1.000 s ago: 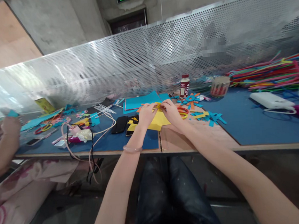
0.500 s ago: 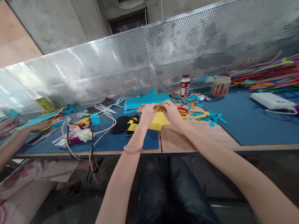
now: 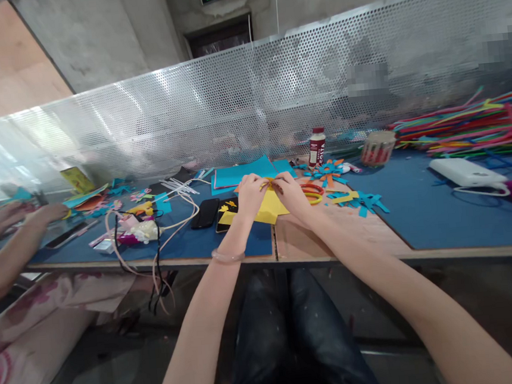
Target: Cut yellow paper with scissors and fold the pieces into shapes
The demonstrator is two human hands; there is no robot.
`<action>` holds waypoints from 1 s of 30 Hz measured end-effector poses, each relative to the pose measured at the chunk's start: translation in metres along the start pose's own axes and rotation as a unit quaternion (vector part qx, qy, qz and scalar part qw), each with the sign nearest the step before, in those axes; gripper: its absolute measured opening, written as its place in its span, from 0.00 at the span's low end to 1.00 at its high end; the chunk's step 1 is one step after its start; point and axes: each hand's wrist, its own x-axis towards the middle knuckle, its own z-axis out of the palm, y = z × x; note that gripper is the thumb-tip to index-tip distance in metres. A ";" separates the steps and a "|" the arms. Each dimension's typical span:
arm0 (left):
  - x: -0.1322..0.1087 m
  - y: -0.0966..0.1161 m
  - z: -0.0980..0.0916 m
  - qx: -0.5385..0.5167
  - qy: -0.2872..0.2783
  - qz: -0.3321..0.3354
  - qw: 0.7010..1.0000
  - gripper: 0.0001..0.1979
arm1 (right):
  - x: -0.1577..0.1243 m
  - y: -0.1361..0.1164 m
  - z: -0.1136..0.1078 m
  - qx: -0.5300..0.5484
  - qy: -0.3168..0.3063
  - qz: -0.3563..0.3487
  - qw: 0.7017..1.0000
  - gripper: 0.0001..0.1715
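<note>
My left hand [image 3: 251,193] and my right hand [image 3: 289,192] meet over the table, their fingertips closed on a small yellow piece [image 3: 269,182]. The fingers cover most of it, so its exact kind is hard to make out. Right below lies a sheet of yellow paper [image 3: 273,207]. Beside my right hand are red and yellow rings [image 3: 313,193]. A dark phone [image 3: 222,217] with small yellow cut-outs on top is close to my left wrist, and a black phone [image 3: 205,213] lies left of it.
Blue paper sheets [image 3: 241,174] lie behind my hands. A bottle [image 3: 317,147], a clear jar [image 3: 378,148] and blue paper strips [image 3: 367,202] are to the right, with a bundle of pipe cleaners [image 3: 465,123] beyond. Cables [image 3: 182,225] hang over the left edge; another person's hands [image 3: 45,215] work there.
My hands have shifted slightly, still pinching the yellow piece. At the left, the other person's near hand has moved away toward the back of the table.
</note>
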 end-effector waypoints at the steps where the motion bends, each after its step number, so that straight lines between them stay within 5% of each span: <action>1: 0.000 0.001 -0.001 0.001 0.002 0.003 1.000 0.08 | 0.000 0.000 -0.001 -0.005 -0.003 0.000 1.000 0.14; 11: 0.000 0.002 0.002 -0.004 -0.046 0.025 0.999 0.07 | -0.002 -0.001 -0.004 -0.053 -0.041 0.027 0.997 0.15; 30: -0.004 -0.011 0.013 -0.141 -0.166 -0.084 0.972 0.10 | 0.000 0.017 -0.011 -0.014 -0.179 0.064 0.982 0.16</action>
